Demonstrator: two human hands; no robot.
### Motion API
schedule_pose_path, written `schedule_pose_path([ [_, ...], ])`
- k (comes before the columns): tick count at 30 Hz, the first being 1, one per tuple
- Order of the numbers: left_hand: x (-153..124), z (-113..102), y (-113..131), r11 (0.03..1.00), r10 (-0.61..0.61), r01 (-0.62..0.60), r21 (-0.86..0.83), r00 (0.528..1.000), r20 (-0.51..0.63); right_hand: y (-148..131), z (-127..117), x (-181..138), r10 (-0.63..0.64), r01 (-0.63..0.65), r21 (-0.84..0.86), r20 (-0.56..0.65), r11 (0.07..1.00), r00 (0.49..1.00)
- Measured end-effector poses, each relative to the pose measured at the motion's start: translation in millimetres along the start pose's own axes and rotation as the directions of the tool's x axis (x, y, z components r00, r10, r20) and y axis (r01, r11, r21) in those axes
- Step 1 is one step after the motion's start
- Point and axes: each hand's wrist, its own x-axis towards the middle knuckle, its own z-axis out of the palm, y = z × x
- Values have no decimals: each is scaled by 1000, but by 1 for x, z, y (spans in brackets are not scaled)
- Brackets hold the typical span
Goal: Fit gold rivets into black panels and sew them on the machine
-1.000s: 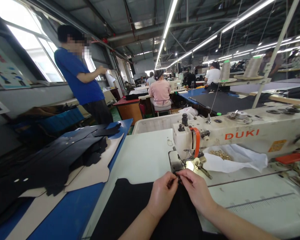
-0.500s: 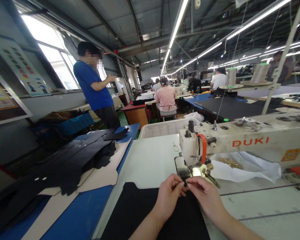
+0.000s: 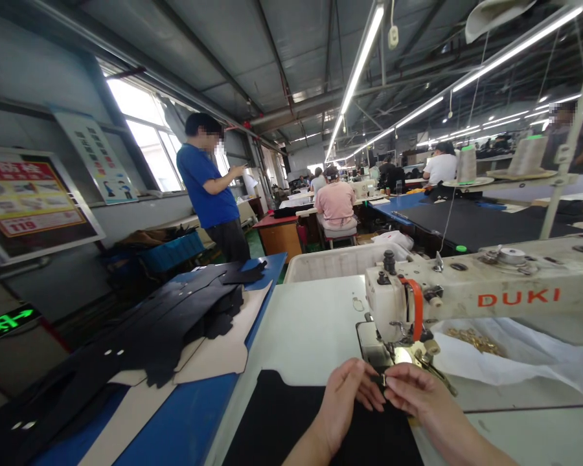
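Observation:
My right hand (image 3: 420, 391) pinches a small gold-coloured metal piece (image 3: 383, 380) between thumb and fingertips, close in front of the sewing machine's needle area. Just to its left is my left hand (image 3: 344, 395), its fingers loosely stretched and apart beside the metal piece. Something small and dark shows between the two hands, too small to name. Under both hands lies a black fabric panel (image 3: 272, 421), flat on the pale machine table (image 3: 311, 323). The white sewing machine (image 3: 447, 278) stands beyond them, its lamp lit at the needle.
More gold metal pieces (image 3: 476, 340) lie in a white bag (image 3: 539, 356) under the machine arm. At left, stacked black cut panels (image 3: 175, 323) and beige pieces rest on a blue table (image 3: 199, 414). A white bin (image 3: 320, 264) stands behind. A person in a blue shirt (image 3: 206, 184) stands beyond.
The view has turned left, so everything sits further right. My left fingers have loosened from a pinch, and the gold metal piece now shows in my right fingertips.

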Motion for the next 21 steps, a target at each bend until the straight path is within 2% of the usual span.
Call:
schedule_pose_path([
  [6, 2, -2, 1, 998, -54, 55, -34, 998, 18, -4, 9, -4, -51, 51, -33, -14, 998, 999],
  [14, -2, -1, 12, 992, -91, 96, -82, 994, 62, -8, 10, -5, -135, 140, -130, 40, 982, 990],
  [19, -3, 1, 22, 991, -128, 131, -25, 986, 107, -12, 12, -13, -215, 226, -150, 87, 963, 973],
  [21, -2, 1, 21, 992, -127, 126, 23, 988, 92, -14, 13, -20, -257, 274, -225, 101, 935, 961],
])
